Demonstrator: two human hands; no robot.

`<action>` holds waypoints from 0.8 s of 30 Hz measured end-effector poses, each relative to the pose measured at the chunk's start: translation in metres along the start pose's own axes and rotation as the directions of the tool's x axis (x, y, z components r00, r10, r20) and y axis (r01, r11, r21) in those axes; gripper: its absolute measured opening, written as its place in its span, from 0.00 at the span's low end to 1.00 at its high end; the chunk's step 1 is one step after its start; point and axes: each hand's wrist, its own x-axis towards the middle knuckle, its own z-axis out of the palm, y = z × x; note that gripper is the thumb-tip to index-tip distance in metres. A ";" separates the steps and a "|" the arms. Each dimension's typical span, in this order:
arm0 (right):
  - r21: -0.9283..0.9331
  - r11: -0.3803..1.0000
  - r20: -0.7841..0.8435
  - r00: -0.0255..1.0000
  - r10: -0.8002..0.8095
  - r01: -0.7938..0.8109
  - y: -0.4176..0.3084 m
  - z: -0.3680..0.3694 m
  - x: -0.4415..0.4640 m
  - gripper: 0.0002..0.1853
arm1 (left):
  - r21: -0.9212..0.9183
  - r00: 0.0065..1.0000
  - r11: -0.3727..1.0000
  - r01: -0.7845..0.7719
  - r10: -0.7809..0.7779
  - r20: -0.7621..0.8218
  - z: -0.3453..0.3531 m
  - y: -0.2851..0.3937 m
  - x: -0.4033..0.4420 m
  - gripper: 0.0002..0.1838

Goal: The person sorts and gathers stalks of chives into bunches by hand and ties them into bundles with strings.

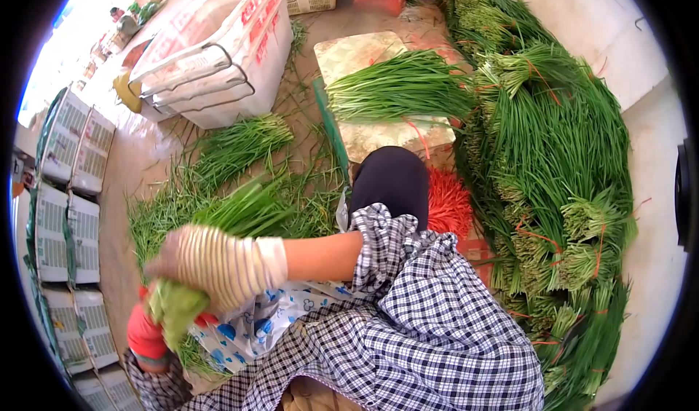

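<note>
My right hand [207, 263], in a striped knitted glove, is closed round a bunch of garlic chives [247, 208]. The leaves point up and right, and the blurred pale ends hang below the glove. My left hand [148, 332], in a red glove, is at the lower left against those ends. Red shows on both sides of the stems, so it appears to grip them, though most of its fingers are hidden. Ahead of my knee, a larger sheaf of garlic chives [400, 87] lies across a low board [364, 138]. A blue-patterned plastic apron [251, 331] covers my lap.
Tied bundles of chives [561, 141] are stacked along the right wall. Red ties [448, 203] lie beside my knee. Loose chives [240, 145] and trimmings spread over the floor. White tubs [240, 69] stand at the back left, and slatted crates [69, 232] line the left side.
</note>
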 end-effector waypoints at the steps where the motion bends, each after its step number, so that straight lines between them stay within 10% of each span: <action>1: 0.159 0.987 -0.210 0.977 0.042 -0.008 0.000 -0.018 -0.008 0.33 | 0.136 0.989 0.985 -0.104 0.089 0.118 0.012 0.027 0.016 0.40; 4: 0.473 0.881 -0.543 0.791 0.280 0.013 0.003 -0.073 -0.048 0.40 | 0.417 0.831 0.781 -0.464 0.220 0.512 0.049 0.098 0.065 0.41; 8: 0.651 0.687 -0.746 0.444 0.497 0.324 -0.004 -0.150 -0.139 0.22 | 0.493 0.837 0.681 -0.542 0.380 0.394 0.102 0.135 0.124 0.25; 11: 0.331 0.929 -0.943 0.092 0.320 0.167 -0.049 -0.202 -0.224 0.29 | 0.610 0.729 0.490 -0.623 0.646 0.225 0.132 0.116 0.209 0.12; 12: 0.111 0.994 -0.975 -0.194 0.109 -0.001 -0.069 -0.217 -0.243 0.29 | 0.686 0.672 0.328 -0.649 0.670 0.315 0.142 0.108 0.240 0.11; 17: -0.220 0.967 -0.975 0.003 -0.222 -0.129 -0.169 -0.298 -0.335 0.34 | 0.705 0.423 -0.172 -0.688 0.694 0.583 0.204 0.058 0.383 0.14; 24: -0.341 0.837 -0.936 0.072 -0.345 -0.428 -0.213 -0.322 -0.347 0.31 | 0.694 0.459 -0.380 -0.612 0.544 0.703 0.229 0.037 0.462 0.10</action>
